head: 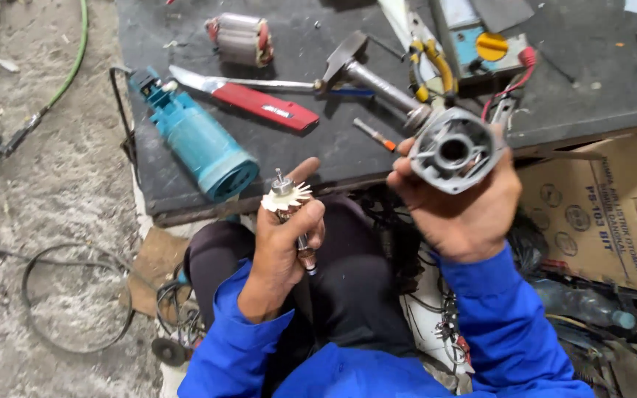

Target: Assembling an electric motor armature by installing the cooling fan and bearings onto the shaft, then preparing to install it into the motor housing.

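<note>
My left hand (283, 247) grips a motor armature (289, 200) upright, its white fan and shaft tip poking out above my fingers. My right hand (466, 203) holds a grey metal gear housing (453, 151) with its round opening facing me, just off the front edge of the dark bench (186, 199). A teal motor body (197, 140) lies on the bench to the left of the armature. Both sleeves are blue.
On the bench lie a red-handled knife (256, 102), a stator winding (239, 38), a hammer (366, 70), yellow-handled pliers (429, 70) and a small screwdriver (374, 135). A cardboard box (606, 214) stands at right. Cables and a green hose (68, 70) run over the concrete floor.
</note>
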